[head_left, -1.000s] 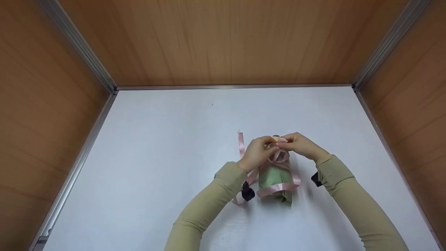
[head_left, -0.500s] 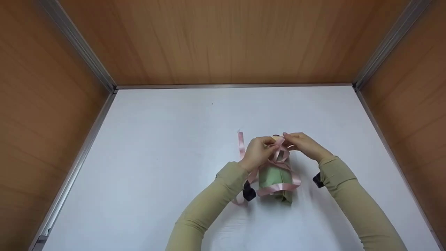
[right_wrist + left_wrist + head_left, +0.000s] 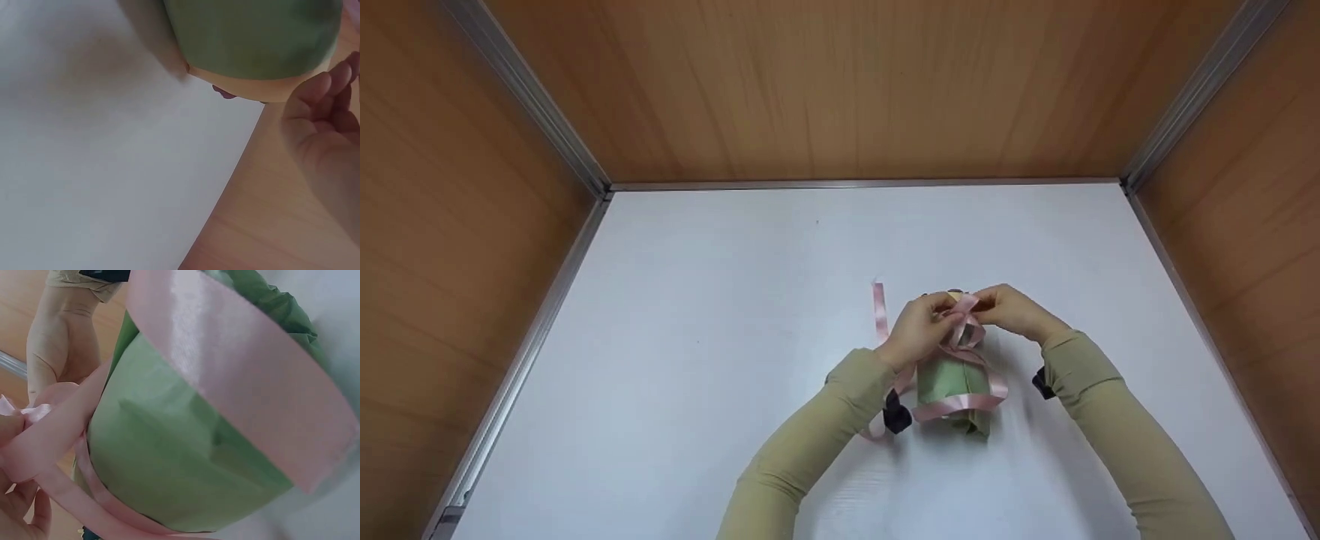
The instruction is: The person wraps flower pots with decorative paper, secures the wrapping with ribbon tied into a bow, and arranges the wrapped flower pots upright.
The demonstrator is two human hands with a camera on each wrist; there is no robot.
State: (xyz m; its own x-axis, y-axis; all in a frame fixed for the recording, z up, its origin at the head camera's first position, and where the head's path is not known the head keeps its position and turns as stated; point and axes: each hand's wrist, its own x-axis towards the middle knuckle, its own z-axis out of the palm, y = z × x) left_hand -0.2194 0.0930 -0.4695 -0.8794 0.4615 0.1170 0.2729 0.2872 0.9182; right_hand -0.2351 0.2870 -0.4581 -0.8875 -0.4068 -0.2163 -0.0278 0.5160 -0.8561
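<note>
A bundle wrapped in green paper lies on the white table, right of the middle. Cream lining shows at its far end, with a dark red bit poking out. Pink satin ribbon goes round the bundle, and a loop stands up near the far end. From the left, my left hand pinches the ribbon between thumb and fingers. Opposite it, my right hand has its curled fingertips at the same loop and pinches the ribbon there; these fingertips are partly hidden behind it.
One loose ribbon tail stretches away on the left of the bundle. Wood-grain panels with metal edging enclose the white tabletop at the back and both sides. Dark wrist devices hang under the sleeves.
My right hand drew back slightly to the right, then returned toward the left hand. The ribbon loop at the far end now stands rounder and more visible. My left hand has hardly moved.
</note>
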